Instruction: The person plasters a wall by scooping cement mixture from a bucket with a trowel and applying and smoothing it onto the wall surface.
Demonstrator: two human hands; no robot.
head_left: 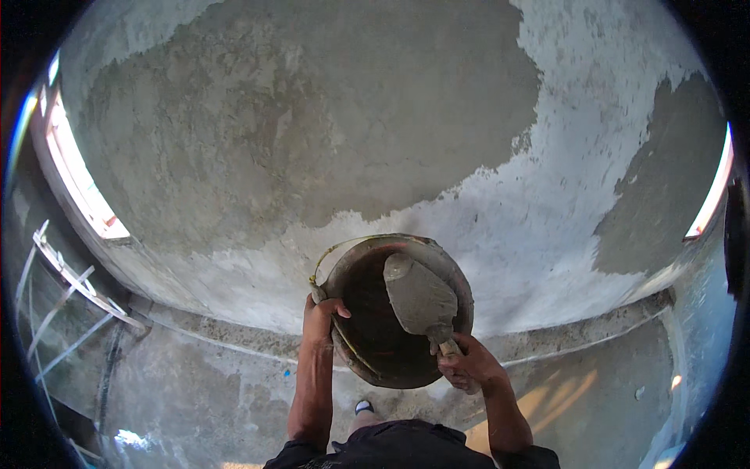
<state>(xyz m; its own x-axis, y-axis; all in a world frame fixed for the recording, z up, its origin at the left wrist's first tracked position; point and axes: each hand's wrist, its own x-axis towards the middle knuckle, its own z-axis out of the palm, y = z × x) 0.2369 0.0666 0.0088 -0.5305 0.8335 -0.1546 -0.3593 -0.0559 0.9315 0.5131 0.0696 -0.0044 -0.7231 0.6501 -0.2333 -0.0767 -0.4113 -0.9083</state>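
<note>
A round, mortar-stained bucket (461, 291) is held out in front of me, its mouth facing up. My left hand (319, 319) grips its left rim, the thumb reaching over the inside edge. A thin wire handle (326, 252) with yellowish wrapping loops along that side. In my right hand (473, 364) is a trowel (422, 295), held by its handle at the bucket's near right rim. The trowel's wide blade, coated in grey mortar, points away from me above the bucket's mouth. Dark shade hides how much lies in the bucket.
Ahead rises a wall (582, 168) with dark, damp-looking plaster patches (375, 117) and paler areas. Bright window openings (78, 172) are at both sides. A white ladder-like frame (74, 277) stands at left. My foot (364, 406) rests on the concrete floor (195, 391).
</note>
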